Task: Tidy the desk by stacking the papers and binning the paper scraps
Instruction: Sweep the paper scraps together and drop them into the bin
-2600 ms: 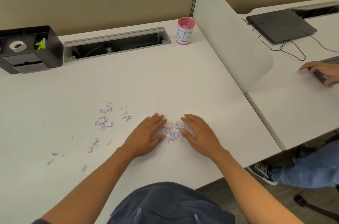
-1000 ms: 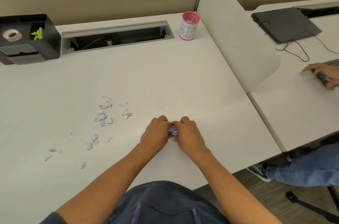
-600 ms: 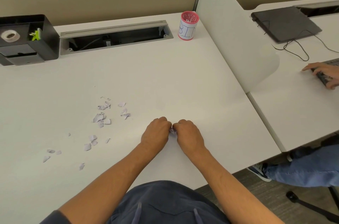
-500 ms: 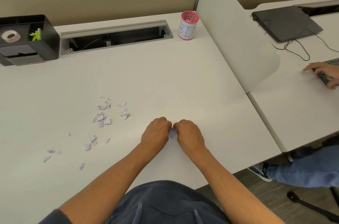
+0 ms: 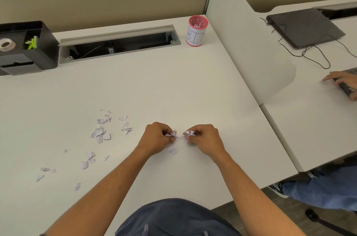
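Torn pale scraps [image 5: 100,135] litter the desk [image 5: 135,90] (left side).

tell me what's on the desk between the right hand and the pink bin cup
Nothing: in the head view the white desk is bare from the right hand, which grips a wad of scraps, up to the pink bin cup.

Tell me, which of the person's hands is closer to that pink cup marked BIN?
The right. The right hand sits almost straight in front of the pink cup, gripping scraps. The left hand lies beside it, further left, also gripping scraps. Both are far from the cup.
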